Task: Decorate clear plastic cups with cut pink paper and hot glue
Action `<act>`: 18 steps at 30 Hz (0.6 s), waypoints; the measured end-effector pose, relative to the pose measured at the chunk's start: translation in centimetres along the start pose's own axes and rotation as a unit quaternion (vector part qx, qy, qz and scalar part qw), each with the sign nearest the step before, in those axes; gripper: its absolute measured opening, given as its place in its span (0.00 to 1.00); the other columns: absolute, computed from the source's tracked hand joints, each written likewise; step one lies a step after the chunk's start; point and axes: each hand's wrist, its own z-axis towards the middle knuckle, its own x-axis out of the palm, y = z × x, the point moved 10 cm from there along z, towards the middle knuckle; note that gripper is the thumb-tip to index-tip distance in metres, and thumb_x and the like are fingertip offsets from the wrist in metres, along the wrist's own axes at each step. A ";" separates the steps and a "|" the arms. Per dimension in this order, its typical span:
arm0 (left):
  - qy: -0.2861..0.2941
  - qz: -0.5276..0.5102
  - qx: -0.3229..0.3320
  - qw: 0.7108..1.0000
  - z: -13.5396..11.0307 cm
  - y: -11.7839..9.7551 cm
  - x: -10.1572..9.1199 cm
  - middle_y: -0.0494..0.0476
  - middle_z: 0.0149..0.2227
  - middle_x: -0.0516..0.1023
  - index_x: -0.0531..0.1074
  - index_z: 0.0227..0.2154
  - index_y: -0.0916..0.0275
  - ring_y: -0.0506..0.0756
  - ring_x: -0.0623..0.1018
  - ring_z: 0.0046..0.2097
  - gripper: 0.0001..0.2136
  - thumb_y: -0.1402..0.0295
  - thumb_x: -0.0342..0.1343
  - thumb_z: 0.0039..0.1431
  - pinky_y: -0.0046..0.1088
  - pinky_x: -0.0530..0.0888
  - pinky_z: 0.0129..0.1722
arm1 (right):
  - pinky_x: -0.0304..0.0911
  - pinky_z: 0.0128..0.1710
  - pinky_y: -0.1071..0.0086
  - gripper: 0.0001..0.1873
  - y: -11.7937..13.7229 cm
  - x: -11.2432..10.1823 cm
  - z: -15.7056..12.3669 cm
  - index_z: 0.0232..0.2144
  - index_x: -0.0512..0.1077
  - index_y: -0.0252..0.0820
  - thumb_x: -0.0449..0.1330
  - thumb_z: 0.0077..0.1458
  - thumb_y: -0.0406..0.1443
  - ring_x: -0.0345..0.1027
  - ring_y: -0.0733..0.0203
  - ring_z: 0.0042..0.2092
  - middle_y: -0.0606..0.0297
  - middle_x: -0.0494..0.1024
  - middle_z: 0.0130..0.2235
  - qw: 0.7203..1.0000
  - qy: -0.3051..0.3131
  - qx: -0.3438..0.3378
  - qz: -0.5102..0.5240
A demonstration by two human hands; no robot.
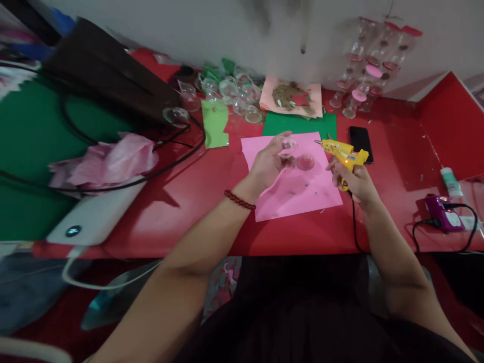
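Observation:
My left hand [267, 164] is closed round a small clear plastic cup [288, 146], held above a pink sheet of paper [272, 201]. Just right of it is another clear round plastic piece [305, 162]; whether the two are joined I cannot tell. In my right hand [357, 181] is a yellow glue gun [342, 151], gripped by its handle, with an orange light lit on its body. Its nozzle points left toward the plastic pieces, apart from them. A black cord runs down from the handle.
Several clear plastic pieces [238, 91] stand by the wall, beside paper with brown material [291, 96]. Linked clear pieces [372, 65] hang at right. A phone [361, 144], a purple plug box [444, 214] and a white-green bottle [451, 181] lie right; a white device [94, 217] left.

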 end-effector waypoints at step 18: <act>-0.011 0.122 0.025 0.992 -1.8 0.5 0.8 0.55 0.42 0.80 0.77 0.56 0.55 0.47 0.72 0.29 0.20 0.48 0.54 0.74 0.25 0.71 0.32 | 0.52 0.16 0.70 0.31 -0.1 2.3 -1.2 0.31 0.71 0.44 0.71 0.51 0.63 0.56 0.73 0.19 0.72 0.71 0.26 0.997 0.066 -0.037 0.018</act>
